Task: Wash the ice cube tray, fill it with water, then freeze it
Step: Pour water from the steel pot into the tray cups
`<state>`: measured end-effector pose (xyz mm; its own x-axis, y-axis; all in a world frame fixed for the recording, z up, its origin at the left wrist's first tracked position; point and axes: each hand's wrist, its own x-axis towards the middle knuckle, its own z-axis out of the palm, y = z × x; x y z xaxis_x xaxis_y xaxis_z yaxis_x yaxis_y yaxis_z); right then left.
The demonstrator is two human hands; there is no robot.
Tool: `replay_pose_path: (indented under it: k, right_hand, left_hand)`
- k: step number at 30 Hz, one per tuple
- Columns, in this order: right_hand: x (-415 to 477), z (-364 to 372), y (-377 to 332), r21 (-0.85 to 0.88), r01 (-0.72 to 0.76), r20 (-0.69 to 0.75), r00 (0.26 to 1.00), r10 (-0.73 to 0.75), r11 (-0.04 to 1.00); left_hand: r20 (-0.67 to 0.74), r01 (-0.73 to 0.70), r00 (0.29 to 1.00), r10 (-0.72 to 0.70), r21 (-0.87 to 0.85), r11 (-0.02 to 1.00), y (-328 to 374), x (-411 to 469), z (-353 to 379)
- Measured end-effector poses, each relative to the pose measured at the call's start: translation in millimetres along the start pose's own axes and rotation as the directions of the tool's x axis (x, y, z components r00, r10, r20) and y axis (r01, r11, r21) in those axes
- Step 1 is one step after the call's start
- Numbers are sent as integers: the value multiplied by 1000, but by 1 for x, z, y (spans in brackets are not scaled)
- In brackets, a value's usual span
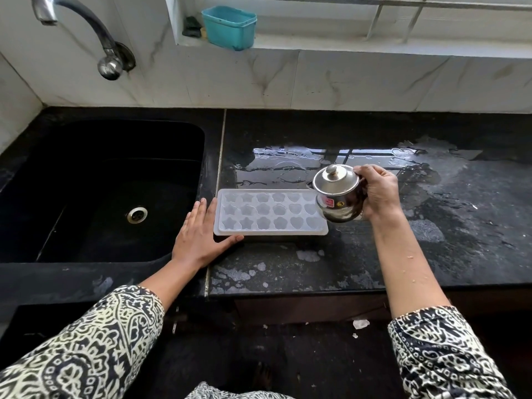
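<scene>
While the ice cube tray (pixel 267 214) lies flat on the counter (pixel 431 240) between the hands, filling appears to be the step in hand; its long axis runs hand to hand, cavities up; the left hand (pixel 198 234), fingers straight, braces its near end; the right hand (pixel 380 191) grips a lidded steel pot (pixel 338 194) over the far end; the next move likely calls for a slow tilt.

My left sleeve (pixel 86 349) and right sleeve (pixel 440 355) are loose cloth printed in black-and-cream paisley swirls, ending near the elbows. Below them my arms are bare down to my left hand (pixel 198 237) and right hand (pixel 380 191). The same print shows on my garment front (pixel 230 394).
</scene>
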<state>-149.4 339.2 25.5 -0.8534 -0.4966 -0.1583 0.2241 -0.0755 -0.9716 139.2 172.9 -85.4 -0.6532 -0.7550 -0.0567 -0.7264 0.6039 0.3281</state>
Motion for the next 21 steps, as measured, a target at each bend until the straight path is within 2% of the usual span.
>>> replay_pose_path:
  k: [5,14,21]
  right_hand:
    - [3,-9,-3,19,14,-10,1000,-14,1000]
    - [5,-19,2,-259,123,-14,991,-131,958]
    - [4,-18,4,-345,160,15,986,-165,925]
  left_hand:
    - [-7,-6,1000,6,-4,1000,-1,0,0]
    - [-14,-9,1000,8,-13,1000,0,0,1]
    - [-15,-6,1000,6,-12,1000,0,0,1]
